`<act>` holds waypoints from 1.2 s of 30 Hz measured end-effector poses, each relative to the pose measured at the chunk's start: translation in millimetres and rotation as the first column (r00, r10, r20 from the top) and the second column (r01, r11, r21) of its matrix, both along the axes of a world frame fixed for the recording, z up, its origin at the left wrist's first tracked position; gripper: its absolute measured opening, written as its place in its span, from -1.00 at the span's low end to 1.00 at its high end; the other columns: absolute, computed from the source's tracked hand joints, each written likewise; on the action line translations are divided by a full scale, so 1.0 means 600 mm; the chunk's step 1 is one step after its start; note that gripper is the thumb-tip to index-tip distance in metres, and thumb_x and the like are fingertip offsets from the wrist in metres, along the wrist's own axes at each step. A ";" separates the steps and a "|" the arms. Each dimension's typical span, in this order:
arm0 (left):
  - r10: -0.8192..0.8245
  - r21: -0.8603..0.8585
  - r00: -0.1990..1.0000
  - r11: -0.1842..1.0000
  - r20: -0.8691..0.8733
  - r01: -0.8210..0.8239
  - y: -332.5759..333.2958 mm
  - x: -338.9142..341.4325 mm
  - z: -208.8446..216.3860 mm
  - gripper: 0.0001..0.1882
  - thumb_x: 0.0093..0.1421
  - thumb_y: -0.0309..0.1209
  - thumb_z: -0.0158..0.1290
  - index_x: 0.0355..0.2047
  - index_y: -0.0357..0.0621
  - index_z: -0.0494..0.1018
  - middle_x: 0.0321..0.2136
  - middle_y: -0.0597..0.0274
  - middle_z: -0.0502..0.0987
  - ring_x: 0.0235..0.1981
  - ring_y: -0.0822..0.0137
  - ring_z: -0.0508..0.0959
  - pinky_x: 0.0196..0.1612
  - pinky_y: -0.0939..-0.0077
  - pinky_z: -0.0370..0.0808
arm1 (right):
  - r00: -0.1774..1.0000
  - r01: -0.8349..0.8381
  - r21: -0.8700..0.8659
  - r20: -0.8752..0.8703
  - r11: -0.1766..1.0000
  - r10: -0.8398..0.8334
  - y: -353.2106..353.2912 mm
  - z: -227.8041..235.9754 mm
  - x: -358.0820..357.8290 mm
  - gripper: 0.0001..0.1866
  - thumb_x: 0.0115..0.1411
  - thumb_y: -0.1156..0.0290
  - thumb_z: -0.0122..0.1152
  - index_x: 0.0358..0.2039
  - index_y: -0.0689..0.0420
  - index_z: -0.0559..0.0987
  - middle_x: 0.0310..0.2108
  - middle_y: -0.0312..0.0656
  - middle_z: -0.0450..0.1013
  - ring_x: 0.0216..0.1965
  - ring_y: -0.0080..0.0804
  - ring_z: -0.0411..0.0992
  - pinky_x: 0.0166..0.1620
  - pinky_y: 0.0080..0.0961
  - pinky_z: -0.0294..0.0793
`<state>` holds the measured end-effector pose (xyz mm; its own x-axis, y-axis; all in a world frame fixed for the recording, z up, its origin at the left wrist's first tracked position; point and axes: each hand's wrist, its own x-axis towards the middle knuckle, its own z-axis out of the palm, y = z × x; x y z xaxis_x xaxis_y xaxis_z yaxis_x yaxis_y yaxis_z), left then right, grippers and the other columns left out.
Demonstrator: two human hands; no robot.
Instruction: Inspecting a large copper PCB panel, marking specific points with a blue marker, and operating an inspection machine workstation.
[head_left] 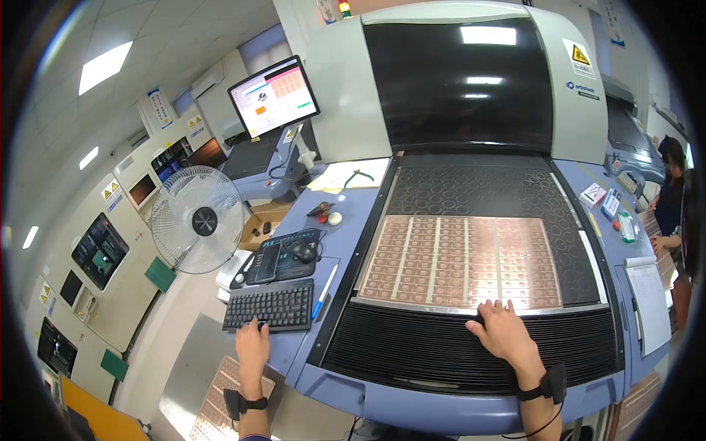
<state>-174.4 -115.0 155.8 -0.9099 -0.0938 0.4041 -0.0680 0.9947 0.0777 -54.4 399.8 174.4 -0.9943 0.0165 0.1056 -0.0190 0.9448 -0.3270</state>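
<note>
A copper-coloured circuit board panel (452, 257), patterned in rows of small units, lies flat on the dark machine bed (441, 184). Along its near edge runs a metal strip. My right hand (504, 334) rests there with fingers spread, the fingertips at the panel's front edge and the thumb pointing left. Nothing is held in it. My left hand (253, 345) reaches the front edge of a black keyboard (272, 305), its fingertips on the lower keys and its fingers extended. Both wrists wear black bands.
Beyond the bed rises the machine's hood (460, 81). A lit monitor (273, 97) stands at the left, above a mouse (303, 253), a blue pen (322, 298) and pliers (359, 176). A fan (198, 220) is farther left. Small boxes (593, 195) and a notepad (649, 305) lie right, near another person (671, 187).
</note>
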 end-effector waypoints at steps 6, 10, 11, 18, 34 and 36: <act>-0.215 0.094 0.943 0.965 -0.253 0.245 0.056 0.003 0.018 -0.68 0.24 -0.30 0.14 -0.09 -0.26 0.57 -0.19 -0.08 0.60 -0.08 -0.09 0.53 0.06 0.05 0.41 | 0.999 -0.018 0.027 -0.046 0.999 0.019 -0.007 -0.013 -0.003 -0.44 0.38 0.06 0.10 0.06 0.38 0.46 0.12 0.33 0.41 0.18 0.41 0.33 0.32 0.21 0.19; -0.472 -0.034 0.852 0.878 -0.229 0.477 0.189 -0.028 0.045 -0.70 0.19 -0.24 0.21 -0.20 -0.21 0.57 -0.28 0.02 0.53 -0.17 0.00 0.50 -0.08 0.11 0.43 | 1.000 -0.011 -0.033 0.006 0.999 0.012 -0.011 0.015 -0.004 -0.49 0.36 0.15 0.16 0.08 0.37 0.47 0.15 0.29 0.40 0.21 0.34 0.33 0.31 0.13 0.24; -0.481 -0.154 0.855 0.876 -0.192 0.458 0.208 -0.040 0.043 -0.72 0.18 -0.23 0.21 -0.26 -0.20 0.56 -0.30 0.05 0.51 -0.16 0.03 0.48 -0.11 0.14 0.42 | 0.991 -0.035 -0.190 -0.133 0.981 0.009 -0.011 0.018 -0.004 -0.52 0.35 0.20 0.18 0.09 0.36 0.48 0.17 0.27 0.39 0.22 0.29 0.34 0.29 0.05 0.29; -0.425 -0.547 0.905 0.758 0.000 0.355 0.217 -0.124 -0.012 -0.76 0.16 -0.24 0.17 -0.38 -0.18 0.53 -0.38 0.11 0.46 -0.21 0.12 0.44 -0.24 0.26 0.36 | 0.917 -0.126 -0.371 -0.397 0.920 -0.034 -0.034 0.025 -0.014 -0.71 0.29 0.40 0.24 -0.02 0.28 0.60 0.12 0.17 0.48 0.09 0.13 0.49 0.12 -0.17 0.51; -0.829 0.568 0.455 0.214 -0.325 0.795 0.435 -0.022 -0.007 -0.90 0.26 -0.42 0.18 -0.30 -0.18 0.54 -0.54 0.12 0.56 -0.52 0.13 0.59 -0.43 0.33 0.50 | 0.959 -0.182 -0.976 -0.149 0.122 0.243 -0.110 -0.009 0.003 -0.48 -0.09 0.82 0.07 -0.04 0.24 0.44 -0.09 -0.22 0.48 -0.37 -0.64 0.29 -0.26 -0.64 0.39; -0.818 0.686 0.508 0.208 -0.269 0.697 0.423 -0.021 0.006 -0.93 0.32 -0.52 0.11 -0.25 -0.30 0.51 -0.49 0.17 0.60 -0.47 0.37 0.62 -0.38 0.51 0.52 | 0.950 -0.096 -0.986 -0.050 0.136 0.308 -0.113 -0.008 0.013 -0.47 -0.10 0.84 0.01 -0.04 0.26 0.42 0.08 -0.10 0.45 -0.21 -0.54 0.47 -0.09 -0.56 0.47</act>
